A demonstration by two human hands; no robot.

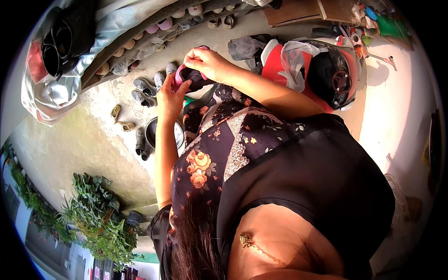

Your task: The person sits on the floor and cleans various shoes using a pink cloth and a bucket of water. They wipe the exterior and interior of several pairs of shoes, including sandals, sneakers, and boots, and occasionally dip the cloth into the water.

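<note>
Tan sandals [115, 114] and grey shoes [144, 88] rest on the floor [60, 144] as your left hand [171, 97] grasps the left side of what appears to be a pink-and-dark shoe [191, 75], held before your floral clothing [199, 163]; your right hand [208, 64] grips its far edge, a red-and-black ride-on car [322, 81] standing farther right.

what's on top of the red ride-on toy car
A crumpled, translucent plastic bag lies over part of the toy car. Whatever is beneath its bunched folds is covered.
</note>
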